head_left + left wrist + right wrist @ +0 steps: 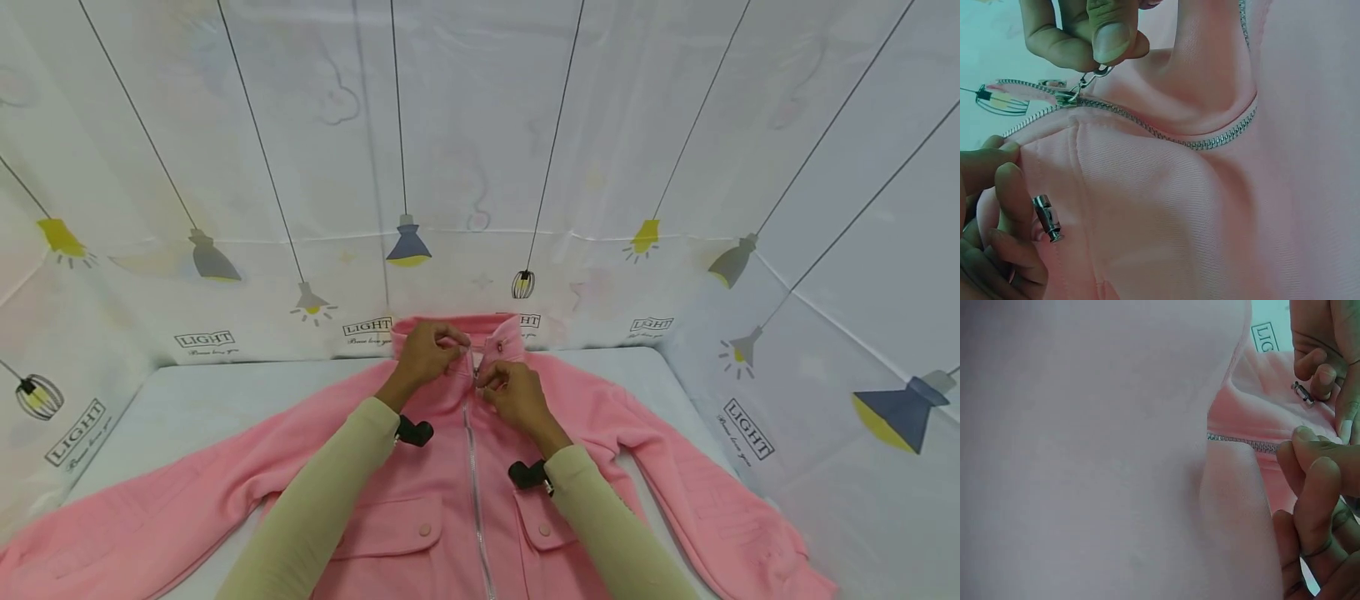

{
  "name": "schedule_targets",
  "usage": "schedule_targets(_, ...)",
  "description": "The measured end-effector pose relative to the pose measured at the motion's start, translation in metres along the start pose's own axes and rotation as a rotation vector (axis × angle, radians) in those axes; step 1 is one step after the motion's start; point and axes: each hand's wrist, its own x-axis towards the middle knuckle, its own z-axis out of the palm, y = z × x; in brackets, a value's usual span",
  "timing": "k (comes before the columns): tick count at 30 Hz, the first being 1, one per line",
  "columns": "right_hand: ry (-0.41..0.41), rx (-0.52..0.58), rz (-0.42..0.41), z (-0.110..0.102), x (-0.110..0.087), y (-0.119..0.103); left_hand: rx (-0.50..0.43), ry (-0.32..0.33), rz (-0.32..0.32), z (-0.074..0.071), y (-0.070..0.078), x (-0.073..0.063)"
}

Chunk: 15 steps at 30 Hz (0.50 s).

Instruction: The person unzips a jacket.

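A pink jacket (442, 450) lies front up with its collar (504, 327) raised at the far end. My left hand (431, 354) pinches the collar's left front edge between thumb and fingers. Just below and to the right, my right hand (517, 396) pinches the small metal pull tab (1099, 74) of the zipper. The zipper slider (1067, 97) sits near the collar's top, and the joined teeth (1210, 139) run on down the front. Beside my left fingers is a metal fitting (1047, 219) on the collar. In the right wrist view, pink cloth fills most of the picture.
Both sleeves spread outward over the pale table (240, 392). Flap pockets with buttons (425, 529) sit on the jacket front. A white curtain (480, 167) printed with lamps stands behind and at both sides. Dark wrist cameras (414, 431) are worn under both wrists.
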Motion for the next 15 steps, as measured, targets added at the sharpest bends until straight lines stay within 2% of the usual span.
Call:
schedule_targets(7,-0.056,-0.01,-0.009,-0.001,-0.005,0.0036,0.02,0.027,-0.032,0.0014,-0.0031,0.0027)
schedule_targets(15,-0.097,-0.026,-0.032,-0.0027,-0.0079,0.0039,0.004,0.05,-0.015,0.0005,-0.0049,0.0045)
